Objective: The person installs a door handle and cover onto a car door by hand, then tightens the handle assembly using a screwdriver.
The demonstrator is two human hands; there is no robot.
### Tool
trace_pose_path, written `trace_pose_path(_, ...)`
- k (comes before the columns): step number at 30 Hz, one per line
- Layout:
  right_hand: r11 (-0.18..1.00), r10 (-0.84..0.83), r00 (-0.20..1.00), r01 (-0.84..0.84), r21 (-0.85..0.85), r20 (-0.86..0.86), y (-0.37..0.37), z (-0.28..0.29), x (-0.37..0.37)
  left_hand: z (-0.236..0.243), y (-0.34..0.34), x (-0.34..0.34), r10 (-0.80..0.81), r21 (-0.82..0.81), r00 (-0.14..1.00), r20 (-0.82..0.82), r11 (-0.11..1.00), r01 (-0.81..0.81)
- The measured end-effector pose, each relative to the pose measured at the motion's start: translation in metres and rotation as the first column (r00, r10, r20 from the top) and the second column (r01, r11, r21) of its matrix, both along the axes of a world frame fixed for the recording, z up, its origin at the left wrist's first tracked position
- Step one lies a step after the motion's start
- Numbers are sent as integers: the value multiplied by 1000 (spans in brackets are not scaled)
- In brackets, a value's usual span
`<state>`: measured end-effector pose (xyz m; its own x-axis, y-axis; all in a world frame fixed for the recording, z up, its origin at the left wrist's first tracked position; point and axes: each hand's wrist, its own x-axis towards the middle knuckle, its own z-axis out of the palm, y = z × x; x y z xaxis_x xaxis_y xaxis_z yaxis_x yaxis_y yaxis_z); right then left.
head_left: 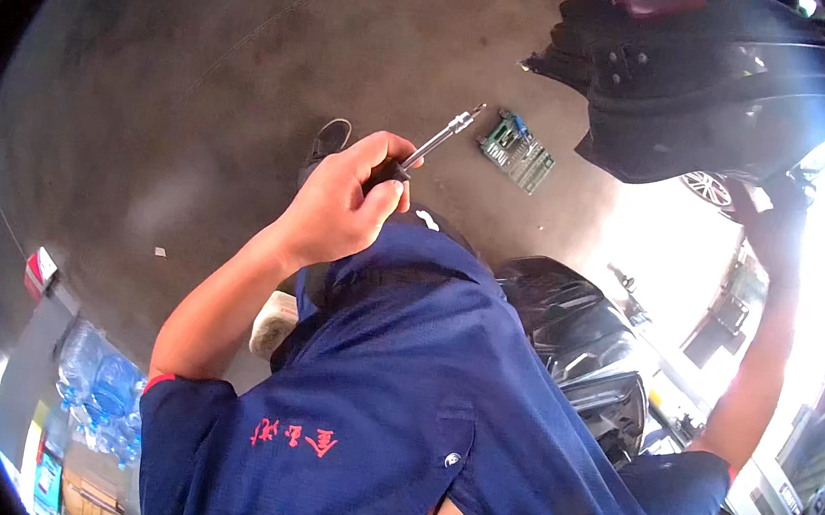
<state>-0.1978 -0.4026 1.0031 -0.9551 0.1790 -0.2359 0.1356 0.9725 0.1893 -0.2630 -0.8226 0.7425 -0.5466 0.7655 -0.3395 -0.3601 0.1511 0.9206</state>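
My left hand point(364, 192) is closed round the dark handle of a screwdriver point(431, 147). Its chrome shaft points up and to the right, with a socket-like end and a thin bit at the tip. At the upper right, my right hand point(777, 217) is raised to the lower edge of a large black plastic car part point(711, 98). Glare washes out that hand, and its fingers are partly hidden at the part's edge, so their grip does not show.
An open green tool case point(517, 152) lies on the grey floor point(211, 65) ahead. More black plastic parts point(568, 309) are beside me on the right. A car wheel point(709, 188) shows beyond the hanging part. Clear blue-tinted bottles point(103, 376) stand at the lower left.
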Motion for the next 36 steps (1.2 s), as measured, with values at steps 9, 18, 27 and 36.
trace_pose_path(9, 992, -74, 990, 85, 98, -117, 53, -26, -1, -43, 4, 42, 135, 182, 990, 46, 973, -141)
trace_pose_path(18, 965, 20, 956, 58, 256, -292, 18, -48, 23, -101, 2, 40, 127, 148, 991, 46, 980, -133)
trace_pose_path(27, 964, -13, 907, 124, 236, -422, 27, -57, 46, -118, 3, -34, -38, 159, 988, 147, 987, 14)
trace_pose_path(36, -337, -572, 475, 607, -720, 668, -200, -350, 23, -199, 28, -44, -71, 21, 983, 169, 997, 68)
